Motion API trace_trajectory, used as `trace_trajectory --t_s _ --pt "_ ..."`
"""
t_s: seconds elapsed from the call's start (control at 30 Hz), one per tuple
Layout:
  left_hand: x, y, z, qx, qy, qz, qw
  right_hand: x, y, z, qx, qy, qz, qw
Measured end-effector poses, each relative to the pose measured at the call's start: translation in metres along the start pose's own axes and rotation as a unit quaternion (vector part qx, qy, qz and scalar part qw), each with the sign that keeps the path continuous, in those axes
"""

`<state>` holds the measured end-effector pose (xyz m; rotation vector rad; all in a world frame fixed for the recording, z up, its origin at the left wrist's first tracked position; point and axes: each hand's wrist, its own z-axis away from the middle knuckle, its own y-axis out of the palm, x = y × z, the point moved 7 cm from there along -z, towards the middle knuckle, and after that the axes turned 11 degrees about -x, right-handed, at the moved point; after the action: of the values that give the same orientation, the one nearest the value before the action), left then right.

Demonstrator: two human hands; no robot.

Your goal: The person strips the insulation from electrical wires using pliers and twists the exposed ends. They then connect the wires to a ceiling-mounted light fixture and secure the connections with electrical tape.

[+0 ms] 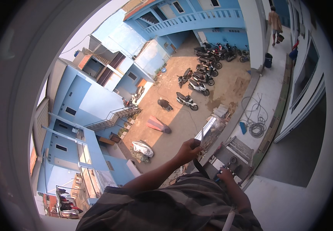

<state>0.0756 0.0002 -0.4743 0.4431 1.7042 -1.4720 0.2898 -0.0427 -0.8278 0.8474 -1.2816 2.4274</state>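
My left hand (188, 151) is raised before my chest, its fingers closed on a thin grey strip (202, 134) that points upward. Just below that hand a dark strap (201, 168) runs down toward my striped shirt. Lower and to the right, my right hand (225, 175) has its fingers curled at a small blue thing (217, 177), mostly hidden, whose kind I cannot make out. Beyond the right hand, a round dark ring-shaped object (233, 159) lies on a grey platform (223, 155).
A slatted wooden piece (239, 151) adjoins the platform. On the walkway lie a coiled grey hose (257, 129) and a blue object (243, 128); a dark bin (268, 60) stands farther off, near a walking person (275, 25). Motorcycles (198, 87) fill part of the courtyard below.
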Motion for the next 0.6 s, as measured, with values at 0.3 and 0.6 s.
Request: trace_trajectory --t_s 0.3,0.6 --pt "-0.053 -0.009 -0.008 0.037 -0.118 0.292 0.948 -0.012 0.005 0.004 -0.063 0.047 -0.081 0.994" --pt "-0.07 0.028 -0.024 0.118 -0.083 0.282 0.948 -0.01 -0.009 0.026 -0.132 0.04 -0.268 0.953"
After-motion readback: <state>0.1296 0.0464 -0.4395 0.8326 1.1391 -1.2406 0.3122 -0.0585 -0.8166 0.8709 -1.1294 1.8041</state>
